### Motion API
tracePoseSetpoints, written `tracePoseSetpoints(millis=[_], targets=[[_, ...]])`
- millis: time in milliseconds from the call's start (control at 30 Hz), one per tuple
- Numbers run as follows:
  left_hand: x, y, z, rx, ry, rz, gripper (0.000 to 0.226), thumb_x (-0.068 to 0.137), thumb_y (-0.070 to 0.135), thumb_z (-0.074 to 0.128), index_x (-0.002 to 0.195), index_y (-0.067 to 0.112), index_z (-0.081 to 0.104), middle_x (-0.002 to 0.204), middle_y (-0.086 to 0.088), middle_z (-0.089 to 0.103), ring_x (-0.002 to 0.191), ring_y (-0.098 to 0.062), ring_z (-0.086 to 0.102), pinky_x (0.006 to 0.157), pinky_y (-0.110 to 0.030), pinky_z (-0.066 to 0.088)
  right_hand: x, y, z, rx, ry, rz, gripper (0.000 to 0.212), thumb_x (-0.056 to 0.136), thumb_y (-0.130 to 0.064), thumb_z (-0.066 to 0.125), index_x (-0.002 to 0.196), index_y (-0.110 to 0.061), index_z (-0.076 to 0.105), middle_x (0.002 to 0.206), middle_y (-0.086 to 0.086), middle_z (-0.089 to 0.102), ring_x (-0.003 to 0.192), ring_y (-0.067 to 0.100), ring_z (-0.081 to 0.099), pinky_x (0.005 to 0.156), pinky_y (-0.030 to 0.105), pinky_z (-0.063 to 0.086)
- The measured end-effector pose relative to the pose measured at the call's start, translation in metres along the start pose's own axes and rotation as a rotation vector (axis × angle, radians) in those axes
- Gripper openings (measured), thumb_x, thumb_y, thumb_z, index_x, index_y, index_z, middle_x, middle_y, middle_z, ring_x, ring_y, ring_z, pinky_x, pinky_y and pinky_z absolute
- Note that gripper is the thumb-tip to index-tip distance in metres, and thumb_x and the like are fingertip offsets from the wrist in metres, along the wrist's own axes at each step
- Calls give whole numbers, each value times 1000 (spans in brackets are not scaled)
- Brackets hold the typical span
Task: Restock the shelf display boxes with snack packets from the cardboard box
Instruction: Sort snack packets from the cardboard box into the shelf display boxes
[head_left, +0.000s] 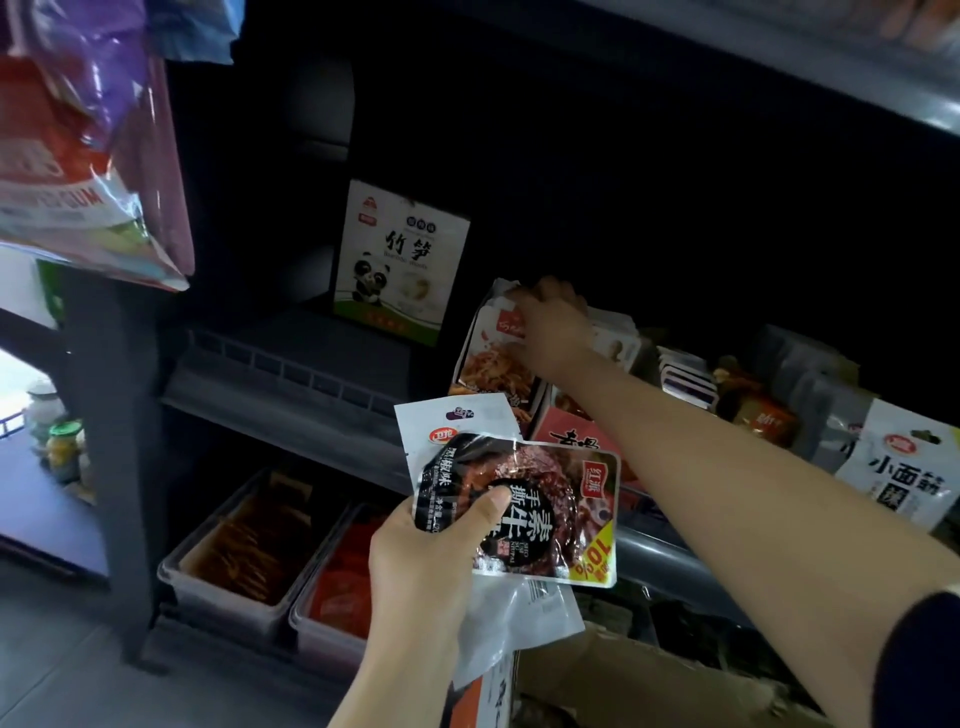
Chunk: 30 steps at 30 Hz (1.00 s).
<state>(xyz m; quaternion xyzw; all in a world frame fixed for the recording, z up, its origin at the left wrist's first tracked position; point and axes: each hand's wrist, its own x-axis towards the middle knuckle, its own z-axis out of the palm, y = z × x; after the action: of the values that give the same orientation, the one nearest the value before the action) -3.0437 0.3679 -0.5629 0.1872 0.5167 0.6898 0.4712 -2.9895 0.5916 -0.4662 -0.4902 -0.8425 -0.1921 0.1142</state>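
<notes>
Presently, the left hand (436, 551) grasps a small stack of snack packets low in the centre of the view, thumb pressed on the face of the top one, a dark beef-flavoured packet (540, 509) with a red corner label and a yellow "10%" flash. A white packet (457, 418) shows behind it, and another pale packet (524, 618) hangs below the hand.

The right hand (553, 325) is extended to the middle shelf (291, 384), fingers curled over the top edge of a white-and-red snack packet (493, 353) standing upright in a red display box (566, 434). Whether the fingers pinch it or merely press on it cannot be determined.

Further packets stand in rows to the right along the same shelf, including a white noodle-snack packet (904, 467). A bamboo-shoot display box with a panda (400, 260) stands at the back left of the shelf. Two clear plastic bins (249, 551) of red and orange snacks sit on the level below. The cardboard box (649, 680) lies at the bottom, under the left forearm.
</notes>
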Motion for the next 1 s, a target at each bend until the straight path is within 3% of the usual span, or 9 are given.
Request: tracePoseSetpoints(millis=[200,300,467,633,700,867,933,1000], targets=[[2,-3,0,6,-5,-11,21,69,22,85,82,16,71,68,9,73,69,-11,70,58,-22,49,-22,5,-13,173,58,12,55,87,-41,63,136,-21,48,138,12,41,128,31,35,101,36,32],[0,-4,2,-2,-24,-12,19,71,20,84,82,15,69,67,10,73,60,-5,69,48,-15,48,-50,14,-22,221,62,-51,42,90,-41,58,128,-22,58,132,9,46,126,28,36,101,32,26],[-4,-8,7,16,-33,-50,25,67,23,87,86,15,72,78,1,76,81,-23,72,78,-39,58,-91,39,-40,208,61,-140,45,92,-37,58,136,-28,51,150,3,35,138,24,24,110,34,15],[-12,-9,8,17,-25,-44,26,69,24,86,87,13,71,81,-3,75,79,-23,71,69,-34,56,-104,56,-47,162,-263,-155,46,100,-40,42,145,-31,38,160,1,13,147,24,7,118,39,7],[-14,-9,7,29,-15,-29,26,69,25,86,86,13,71,81,-3,75,79,-23,70,69,-34,55,-97,54,-45,169,-315,-120,43,102,-37,37,145,-31,39,160,2,17,147,25,10,119,41,10],[-13,-13,6,51,-28,-33,30,65,28,87,86,13,72,80,-3,75,82,-26,71,83,-45,57,-80,50,-40,265,-211,-11,38,100,-40,40,134,-28,52,145,-1,46,135,27,36,111,42,29],[-9,-13,4,58,-23,-28,31,65,29,87,86,12,72,80,-3,75,82,-26,71,84,-46,56,-81,54,-40,316,-235,15,40,98,-45,45,133,-27,54,139,-2,52,129,22,45,105,34,36],[-5,-11,2,53,-19,-20,32,65,30,87,86,12,72,80,-3,75,81,-27,71,82,-46,57,-85,60,-45,393,-367,-16,49,92,-48,55,134,-23,52,137,-4,53,126,15,48,97,22,35]])
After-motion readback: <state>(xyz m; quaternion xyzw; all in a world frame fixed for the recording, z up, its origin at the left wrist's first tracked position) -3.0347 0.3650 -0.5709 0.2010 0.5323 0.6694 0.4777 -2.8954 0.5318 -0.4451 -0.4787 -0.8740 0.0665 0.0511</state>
